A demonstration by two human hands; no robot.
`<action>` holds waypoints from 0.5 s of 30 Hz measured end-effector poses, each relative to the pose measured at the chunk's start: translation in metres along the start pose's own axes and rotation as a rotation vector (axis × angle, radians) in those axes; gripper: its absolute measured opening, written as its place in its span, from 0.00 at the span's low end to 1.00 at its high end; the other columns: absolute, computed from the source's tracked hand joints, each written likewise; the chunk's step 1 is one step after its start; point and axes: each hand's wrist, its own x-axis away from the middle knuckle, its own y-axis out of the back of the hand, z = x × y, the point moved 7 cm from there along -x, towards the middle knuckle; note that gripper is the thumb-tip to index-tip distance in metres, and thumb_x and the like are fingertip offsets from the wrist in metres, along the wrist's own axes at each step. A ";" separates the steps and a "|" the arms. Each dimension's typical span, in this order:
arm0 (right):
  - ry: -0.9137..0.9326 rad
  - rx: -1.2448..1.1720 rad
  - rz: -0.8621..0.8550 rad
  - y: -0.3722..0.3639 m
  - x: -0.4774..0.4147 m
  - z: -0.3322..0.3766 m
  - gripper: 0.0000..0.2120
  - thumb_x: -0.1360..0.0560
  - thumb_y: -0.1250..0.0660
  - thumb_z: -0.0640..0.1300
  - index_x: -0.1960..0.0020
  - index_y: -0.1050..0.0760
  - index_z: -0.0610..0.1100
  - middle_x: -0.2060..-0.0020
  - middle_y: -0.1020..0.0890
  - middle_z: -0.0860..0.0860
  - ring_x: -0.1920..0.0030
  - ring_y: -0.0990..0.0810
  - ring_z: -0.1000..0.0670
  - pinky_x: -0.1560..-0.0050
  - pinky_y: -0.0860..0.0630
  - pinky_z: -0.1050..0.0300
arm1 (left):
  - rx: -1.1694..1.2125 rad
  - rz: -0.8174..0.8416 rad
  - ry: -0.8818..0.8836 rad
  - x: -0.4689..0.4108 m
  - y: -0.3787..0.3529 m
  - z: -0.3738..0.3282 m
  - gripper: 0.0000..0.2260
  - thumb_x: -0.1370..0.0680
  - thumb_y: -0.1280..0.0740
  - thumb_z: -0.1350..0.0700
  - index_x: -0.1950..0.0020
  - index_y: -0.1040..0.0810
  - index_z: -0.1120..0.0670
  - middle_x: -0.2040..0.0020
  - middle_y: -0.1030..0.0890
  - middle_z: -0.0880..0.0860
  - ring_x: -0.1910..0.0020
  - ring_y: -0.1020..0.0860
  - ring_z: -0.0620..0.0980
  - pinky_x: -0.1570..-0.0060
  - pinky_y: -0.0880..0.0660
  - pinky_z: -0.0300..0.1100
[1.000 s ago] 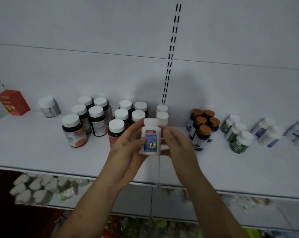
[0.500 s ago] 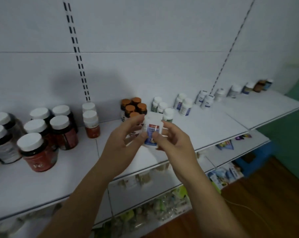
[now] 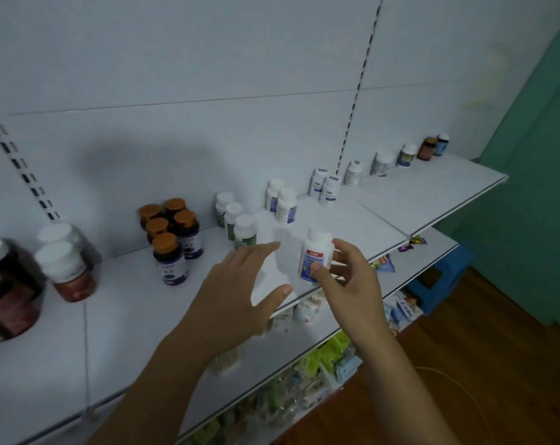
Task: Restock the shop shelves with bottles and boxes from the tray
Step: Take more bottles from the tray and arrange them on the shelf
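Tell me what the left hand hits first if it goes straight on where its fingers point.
Probably the white bottle pinched by the right hand: the left hand points roughly toward its cap. Depth is unclear; it might pass behind it, over bare shelf.

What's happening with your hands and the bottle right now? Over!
Right hand grips white bottle. Left hand open, beside it. Bare shelf patch ahead, nothing in the way. Over.
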 end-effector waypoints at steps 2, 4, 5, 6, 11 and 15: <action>-0.006 0.009 -0.003 0.021 -0.017 -0.015 0.19 0.21 0.26 0.44 0.34 0.26 0.55 0.43 0.18 0.59 0.49 0.18 0.64 0.55 0.21 0.70 | -0.022 0.007 0.014 -0.018 -0.019 -0.006 0.29 0.20 0.35 0.35 0.20 0.37 0.38 0.25 0.29 0.39 0.28 0.31 0.42 0.32 0.33 0.45; -0.003 0.010 -0.006 0.042 -0.036 -0.028 0.19 0.21 0.26 0.44 0.33 0.25 0.54 0.42 0.18 0.57 0.49 0.17 0.62 0.54 0.21 0.68 | -0.062 0.010 0.008 -0.037 -0.037 -0.013 0.30 0.20 0.37 0.34 0.20 0.37 0.40 0.24 0.30 0.39 0.27 0.31 0.43 0.33 0.34 0.41; -0.002 0.011 -0.011 0.052 -0.045 -0.035 0.19 0.21 0.26 0.44 0.32 0.25 0.53 0.42 0.17 0.56 0.49 0.17 0.61 0.54 0.20 0.67 | -0.079 0.008 0.001 -0.047 -0.046 -0.017 0.30 0.20 0.38 0.33 0.19 0.37 0.40 0.24 0.30 0.40 0.27 0.31 0.43 0.34 0.34 0.40; -0.003 0.012 -0.016 0.061 -0.054 -0.041 0.19 0.21 0.26 0.44 0.32 0.25 0.53 0.42 0.17 0.56 0.50 0.17 0.61 0.54 0.20 0.67 | -0.089 0.007 0.001 -0.057 -0.054 -0.020 0.30 0.20 0.38 0.33 0.19 0.38 0.40 0.24 0.30 0.40 0.27 0.31 0.43 0.33 0.35 0.40; -0.016 0.019 -0.030 0.090 -0.097 -0.067 0.19 0.21 0.26 0.44 0.32 0.25 0.52 0.43 0.17 0.56 0.49 0.17 0.61 0.52 0.19 0.64 | -0.087 0.035 0.012 -0.102 -0.091 -0.036 0.31 0.20 0.41 0.31 0.19 0.39 0.39 0.23 0.31 0.41 0.26 0.32 0.45 0.29 0.31 0.49; -0.020 0.029 0.001 0.086 -0.125 -0.083 0.19 0.22 0.25 0.43 0.33 0.26 0.53 0.44 0.18 0.58 0.48 0.17 0.62 0.50 0.19 0.64 | -0.094 0.038 0.031 -0.122 -0.111 -0.033 0.31 0.21 0.41 0.31 0.20 0.38 0.40 0.24 0.30 0.40 0.27 0.31 0.45 0.31 0.33 0.46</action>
